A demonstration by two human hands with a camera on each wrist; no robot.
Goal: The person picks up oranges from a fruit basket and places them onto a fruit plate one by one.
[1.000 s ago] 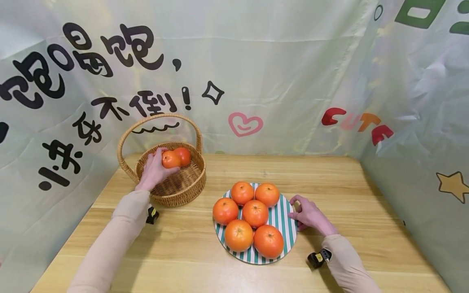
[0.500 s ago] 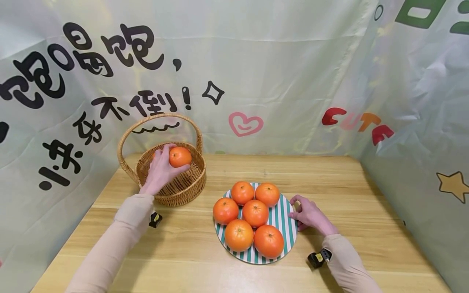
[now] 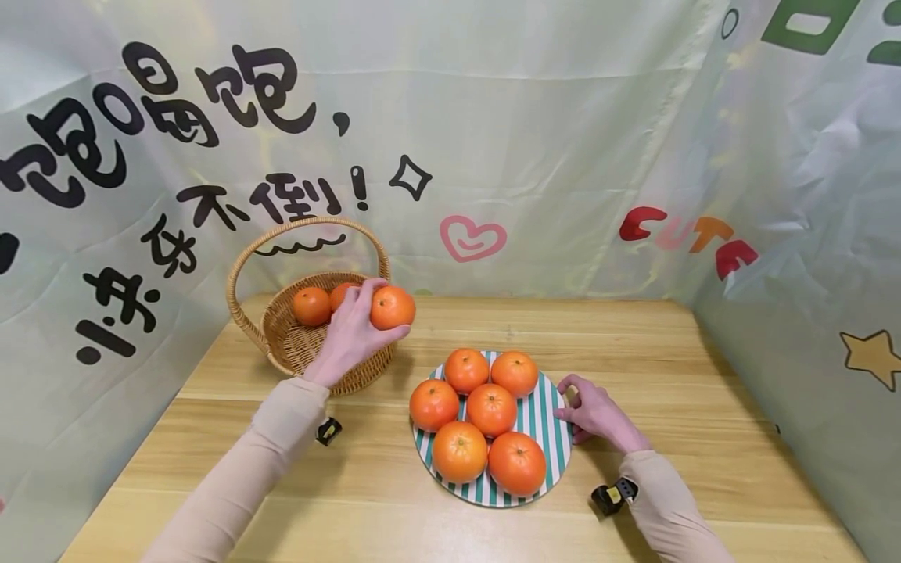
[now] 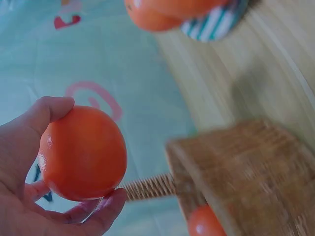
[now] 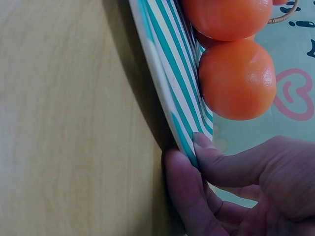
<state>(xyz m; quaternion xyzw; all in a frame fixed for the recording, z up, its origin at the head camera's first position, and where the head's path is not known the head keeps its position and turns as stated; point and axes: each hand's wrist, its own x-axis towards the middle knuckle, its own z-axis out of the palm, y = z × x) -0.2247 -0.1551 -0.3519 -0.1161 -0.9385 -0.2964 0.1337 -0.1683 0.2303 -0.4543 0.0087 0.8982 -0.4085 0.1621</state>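
My left hand [image 3: 352, 332] holds an orange fruit [image 3: 393, 307] between thumb and fingers, over the right rim of the wicker basket [image 3: 281, 344]. The left wrist view shows the held fruit [image 4: 83, 153] with the thumb on top and fingertips beneath. Two more orange fruits, one of them [image 3: 312, 306] at the left and one partly behind my hand, lie in the basket. Several orange fruits, such as the front one [image 3: 459, 452], sit on the round striped plate [image 3: 554, 438]. My right hand [image 3: 598, 414] pinches the plate's right edge, thumb on top and fingers below in the right wrist view.
The wooden table [image 3: 366, 500] carries the basket at the back left and the plate near the middle. The tall basket handle [image 3: 310, 220] arches up beside my left hand. Printed cloth [image 3: 563, 156] hangs behind the table and along both sides.
My left hand has lifted the fruit from inside the basket and moved right with it to the basket's right rim. The right hand and the plate have stayed in place.
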